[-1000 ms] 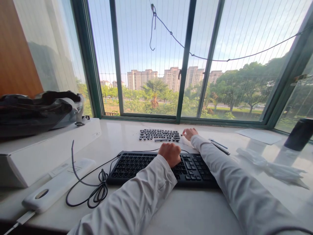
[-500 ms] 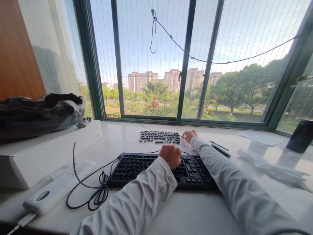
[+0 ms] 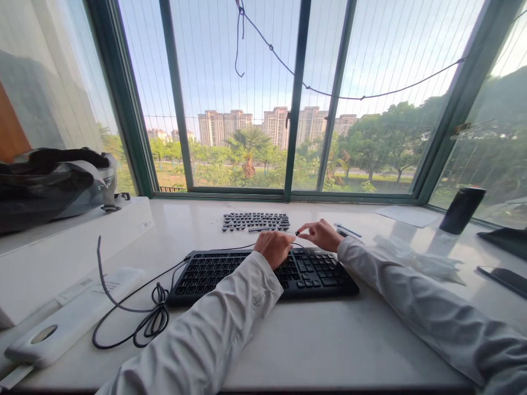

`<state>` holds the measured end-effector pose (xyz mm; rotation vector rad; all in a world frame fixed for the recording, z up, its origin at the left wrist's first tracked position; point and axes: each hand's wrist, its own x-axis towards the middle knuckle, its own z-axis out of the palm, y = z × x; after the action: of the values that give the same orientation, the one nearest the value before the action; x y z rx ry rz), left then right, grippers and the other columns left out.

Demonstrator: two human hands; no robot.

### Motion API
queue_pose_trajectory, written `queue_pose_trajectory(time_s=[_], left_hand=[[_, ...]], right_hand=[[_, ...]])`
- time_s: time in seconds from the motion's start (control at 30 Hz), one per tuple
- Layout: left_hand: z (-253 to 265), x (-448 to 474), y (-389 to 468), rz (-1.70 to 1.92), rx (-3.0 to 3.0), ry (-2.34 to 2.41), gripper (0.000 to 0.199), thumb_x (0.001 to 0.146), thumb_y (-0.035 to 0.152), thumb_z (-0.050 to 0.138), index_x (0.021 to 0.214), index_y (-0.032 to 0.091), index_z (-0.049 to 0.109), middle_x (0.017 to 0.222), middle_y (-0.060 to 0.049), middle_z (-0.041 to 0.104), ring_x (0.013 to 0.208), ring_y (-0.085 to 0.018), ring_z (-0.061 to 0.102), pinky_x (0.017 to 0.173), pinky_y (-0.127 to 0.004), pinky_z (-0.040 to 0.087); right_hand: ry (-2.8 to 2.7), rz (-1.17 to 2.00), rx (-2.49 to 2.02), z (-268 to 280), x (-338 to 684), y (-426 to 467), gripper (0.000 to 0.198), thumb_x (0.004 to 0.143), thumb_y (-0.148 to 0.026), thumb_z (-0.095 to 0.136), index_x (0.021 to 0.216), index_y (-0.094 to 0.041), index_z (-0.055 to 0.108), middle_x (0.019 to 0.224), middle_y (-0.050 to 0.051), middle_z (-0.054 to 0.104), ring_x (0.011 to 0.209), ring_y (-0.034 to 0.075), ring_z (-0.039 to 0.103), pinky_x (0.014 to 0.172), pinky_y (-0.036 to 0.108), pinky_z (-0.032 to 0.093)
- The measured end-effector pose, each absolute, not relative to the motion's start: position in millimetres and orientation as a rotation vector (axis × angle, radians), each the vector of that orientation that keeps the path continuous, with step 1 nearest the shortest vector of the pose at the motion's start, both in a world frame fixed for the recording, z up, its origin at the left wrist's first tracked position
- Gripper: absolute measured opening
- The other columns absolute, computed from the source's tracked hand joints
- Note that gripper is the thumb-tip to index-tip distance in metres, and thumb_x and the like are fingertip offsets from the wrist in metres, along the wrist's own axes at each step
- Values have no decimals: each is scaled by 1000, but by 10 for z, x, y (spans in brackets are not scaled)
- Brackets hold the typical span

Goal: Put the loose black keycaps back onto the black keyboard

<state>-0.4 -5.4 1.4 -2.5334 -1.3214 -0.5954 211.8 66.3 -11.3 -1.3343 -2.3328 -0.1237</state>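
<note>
A black keyboard [image 3: 214, 271] lies in front of me, many of its key positions on the left showing as bare sockets. Over its top edge, my right hand [image 3: 321, 235] pinches a small black keycap [image 3: 297, 233] between thumb and finger. My left hand [image 3: 274, 247] is above the middle of the keyboard, closed, its fingertips close to that keycap; whatever it may hold is hidden. Behind the keyboard, loose black keycaps [image 3: 255, 221] are laid out in rows on the white sill.
To the left are a coiled cable [image 3: 154, 315], a white power strip [image 3: 69, 312] and a white box [image 3: 74, 247] with a dark bag [image 3: 53, 186] on it. Pens [image 3: 348, 230], a clear plastic bag [image 3: 420, 258], a black cylinder [image 3: 461, 210] and a phone [image 3: 506, 278] lie to the right.
My right hand has come back from beside the laid-out keycaps to the keyboard's top edge, bringing a keycap close to my left hand. The view has turned to the right.
</note>
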Motion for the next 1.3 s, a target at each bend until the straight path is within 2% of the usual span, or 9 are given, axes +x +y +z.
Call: queue_pose_trajectory(time_s=[0.17,0.33,0.57,0.77,0.9,1.1,1.3], left_hand=[[14,-13,-50,-605,-2588,-1189,23,88,38,49,100,31,67,87,-2,71,83,-17,64,66,-24,40],[-7,-43,-14,-571,-2686,-1008,34,91,45,38,96,31,69,78,-1,69,72,-14,62,58,-21,34],[-23,-70,31,-515,-2711,-989,35,90,44,40,85,26,70,75,-3,69,71,-15,62,57,-22,32],[-27,-61,15,-437,-2735,-1080,33,89,41,43,90,23,70,76,-7,69,77,-17,62,64,-23,38],[-50,-64,26,-410,-2732,-1004,33,90,40,41,91,25,70,77,-5,69,74,-16,62,64,-23,39],[-64,-73,28,-402,-2705,-988,34,89,41,40,90,26,70,76,-5,70,70,-15,61,64,-24,40],[-99,-70,72,-407,-2707,-954,39,90,43,37,86,23,70,70,-7,68,62,-16,60,61,-27,39]], right_hand=[[-2309,81,-1249,-146,2113,245,40,79,-54,54,92,-21,73,45,-7,36,45,7,29,50,23,23],[-2283,196,-1204,-190,2055,152,40,77,-53,56,92,-19,73,48,-6,37,47,7,30,50,22,24],[-2253,341,-1220,-247,2050,156,38,74,-51,60,90,-21,74,50,-6,37,49,8,31,49,22,24],[-2294,356,-1225,-257,2060,151,35,76,-47,58,92,-21,74,48,-6,38,49,8,32,50,23,25],[-2333,317,-1229,-237,2052,119,32,78,-43,56,92,-21,74,47,-5,41,49,8,34,51,22,25],[-2382,212,-1183,-241,2027,86,28,81,-39,55,91,-22,74,43,-6,45,46,7,31,60,23,31],[-2372,140,-1224,-238,2007,75,25,80,-40,56,87,-24,74,46,-6,50,45,6,40,69,25,33]])
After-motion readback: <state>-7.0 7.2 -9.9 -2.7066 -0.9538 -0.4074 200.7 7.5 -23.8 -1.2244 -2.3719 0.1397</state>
